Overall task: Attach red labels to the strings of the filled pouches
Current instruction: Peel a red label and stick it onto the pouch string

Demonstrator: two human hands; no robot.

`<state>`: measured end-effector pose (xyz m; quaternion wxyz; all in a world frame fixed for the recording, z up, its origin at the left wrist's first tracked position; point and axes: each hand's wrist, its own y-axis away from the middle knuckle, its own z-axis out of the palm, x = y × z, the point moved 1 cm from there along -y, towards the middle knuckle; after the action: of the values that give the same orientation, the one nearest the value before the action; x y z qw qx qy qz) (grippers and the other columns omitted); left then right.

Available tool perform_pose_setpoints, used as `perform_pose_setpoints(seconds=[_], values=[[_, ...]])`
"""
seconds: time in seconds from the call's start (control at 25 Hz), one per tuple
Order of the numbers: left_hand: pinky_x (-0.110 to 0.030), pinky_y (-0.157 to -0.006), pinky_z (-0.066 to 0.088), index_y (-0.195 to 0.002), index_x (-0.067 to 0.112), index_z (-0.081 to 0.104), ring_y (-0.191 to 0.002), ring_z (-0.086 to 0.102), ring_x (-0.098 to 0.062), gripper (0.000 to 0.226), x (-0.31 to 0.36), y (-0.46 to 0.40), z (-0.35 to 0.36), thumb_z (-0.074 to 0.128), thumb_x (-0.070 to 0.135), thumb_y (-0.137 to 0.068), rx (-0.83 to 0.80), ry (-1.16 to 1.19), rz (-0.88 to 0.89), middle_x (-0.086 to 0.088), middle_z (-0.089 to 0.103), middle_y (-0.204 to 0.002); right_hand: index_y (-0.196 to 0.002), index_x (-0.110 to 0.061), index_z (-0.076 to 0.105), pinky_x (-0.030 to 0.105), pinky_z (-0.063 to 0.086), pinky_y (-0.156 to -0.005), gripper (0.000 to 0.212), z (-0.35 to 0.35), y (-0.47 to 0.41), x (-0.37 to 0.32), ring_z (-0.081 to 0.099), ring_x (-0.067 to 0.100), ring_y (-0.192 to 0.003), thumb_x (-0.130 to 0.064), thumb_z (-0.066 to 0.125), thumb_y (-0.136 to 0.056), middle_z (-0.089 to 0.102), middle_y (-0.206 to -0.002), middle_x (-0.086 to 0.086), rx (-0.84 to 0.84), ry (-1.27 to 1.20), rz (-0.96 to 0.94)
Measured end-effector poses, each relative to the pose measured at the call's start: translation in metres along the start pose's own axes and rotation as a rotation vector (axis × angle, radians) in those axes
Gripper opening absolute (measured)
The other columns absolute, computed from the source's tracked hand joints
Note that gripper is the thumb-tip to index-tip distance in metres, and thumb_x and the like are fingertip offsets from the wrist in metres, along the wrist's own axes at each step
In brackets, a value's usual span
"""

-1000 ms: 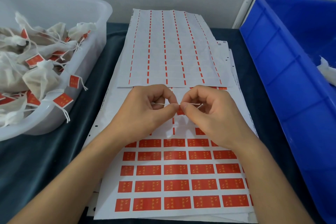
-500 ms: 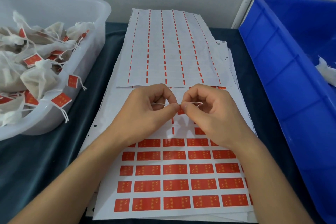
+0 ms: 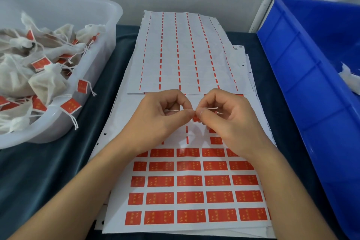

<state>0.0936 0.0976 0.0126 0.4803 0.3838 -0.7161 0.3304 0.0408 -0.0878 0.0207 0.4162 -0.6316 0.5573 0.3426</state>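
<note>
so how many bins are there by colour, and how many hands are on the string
White translucent bin, holding labelled pouches: 1
Blue bin: 1
Hands pinching the string and red label: 2, left hand and right hand
Total: 2 bins, 2 hands

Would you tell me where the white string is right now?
Centre of the head view: the white string is pinched between the left hand and right hand, above the label sheet.
</note>
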Motion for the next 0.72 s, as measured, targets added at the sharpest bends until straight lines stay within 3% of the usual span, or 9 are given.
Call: perform_pose_setpoints(seconds=[0.12, 0.24, 0.4, 0.52, 0.72], values=[[-0.018, -0.051, 0.039, -0.083, 0.024, 0.073, -0.052, 0.042, -0.009, 0.014, 0.0001, 0.0003, 0.0005, 0.068, 0.036, -0.088, 0.016, 0.001, -0.015, -0.004, 0.051, -0.057, -0.094, -0.027, 0.068, 0.027, 0.06, -0.077, 0.008, 0.0019, 0.0001, 0.0027, 0.07, 0.014, -0.091, -0.03, 0.061, -0.097, 0.072, -0.088, -0.011, -0.082, -0.055, 0.068], [-0.018, -0.053, 0.04, -0.082, 0.024, 0.073, -0.053, 0.044, -0.009, 0.013, -0.0004, 0.0006, 0.001, 0.068, 0.034, -0.088, 0.025, 0.026, -0.011, 0.001, 0.052, -0.058, -0.096, -0.024, 0.071, 0.039, 0.061, -0.08, 0.009, 0.0033, 0.0001, 0.0042, 0.07, 0.018, -0.089, -0.022, 0.063, -0.101, 0.072, -0.087, -0.005, -0.144, 0.005, 0.072], [-0.015, -0.054, 0.04, -0.081, 0.025, 0.073, -0.054, 0.045, -0.005, 0.012, -0.0024, 0.0, 0.002, 0.069, 0.03, -0.091, 0.051, 0.026, -0.009, 0.011, 0.053, -0.056, -0.097, -0.026, 0.072, 0.04, 0.06, -0.079, 0.008, 0.0032, 0.0002, 0.0045, 0.07, 0.016, -0.089, -0.025, 0.065, -0.1, 0.072, -0.086, -0.008, -0.136, 0.043, 0.057], [-0.014, -0.055, 0.042, -0.082, 0.025, 0.074, -0.054, 0.046, -0.006, 0.016, -0.0045, -0.0014, 0.0019, 0.071, 0.022, -0.097, 0.063, 0.022, -0.018, 0.01, 0.054, -0.057, -0.095, -0.027, 0.071, 0.035, 0.058, -0.076, 0.006, 0.0042, 0.0005, 0.0056, 0.069, 0.016, -0.088, -0.027, 0.067, -0.099, 0.072, -0.086, -0.007, -0.122, 0.031, 0.062], [-0.013, -0.055, 0.041, -0.084, 0.024, 0.074, -0.054, 0.046, -0.005, 0.014, -0.0031, -0.0009, 0.0019, 0.07, 0.023, -0.097, 0.051, 0.026, -0.023, 0.014, 0.052, -0.057, -0.096, -0.026, 0.07, 0.04, 0.059, -0.079, 0.004, 0.0036, -0.0002, 0.0062, 0.069, 0.018, -0.089, -0.027, 0.067, -0.098, 0.071, -0.087, -0.005, -0.118, 0.03, 0.074]])
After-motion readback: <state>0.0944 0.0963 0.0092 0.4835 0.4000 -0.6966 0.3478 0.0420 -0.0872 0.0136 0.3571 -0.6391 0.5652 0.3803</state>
